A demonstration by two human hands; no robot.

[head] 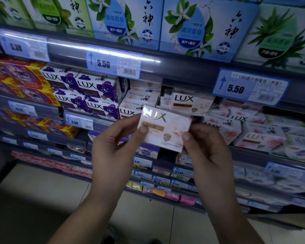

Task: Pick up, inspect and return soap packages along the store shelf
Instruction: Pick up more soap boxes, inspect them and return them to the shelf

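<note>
Nearest, the left grip (116, 145) and the right grip (208, 152) are each pinching a side edge of the LUX soap package (165, 127); I am judging it light, stiff, glossy, perhaps slippery.

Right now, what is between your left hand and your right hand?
The white Lux soap package: the left hand pinches its left edge and the right hand its lower right corner. The head view shows it.

Head-worn wide-angle view, facing forward and slightly downward at close range onto the soap shelves (183, 73); tiled floor (42, 199) at the lower edge.
</note>
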